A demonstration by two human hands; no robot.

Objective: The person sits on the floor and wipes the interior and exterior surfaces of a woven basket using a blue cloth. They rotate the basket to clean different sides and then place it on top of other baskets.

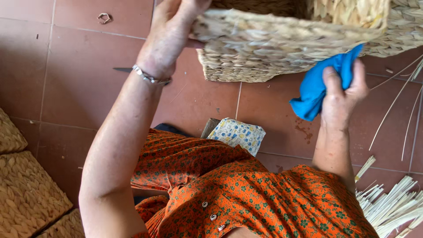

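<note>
Head view: the left hand (169,37) grips the near-left rim of a woven basket (264,48), fingers curled over the edge, their tips hidden. The right hand (341,92) pinches a blue cloth (315,88) between thumb and closed fingers, pressing it against the basket's right side. The basket hangs tilted above the red tile floor (79,79). Near the knees lies a patterned cushion (238,134). Pale reeds (392,205) lie near right, woven mats (24,194) near left.
</note>
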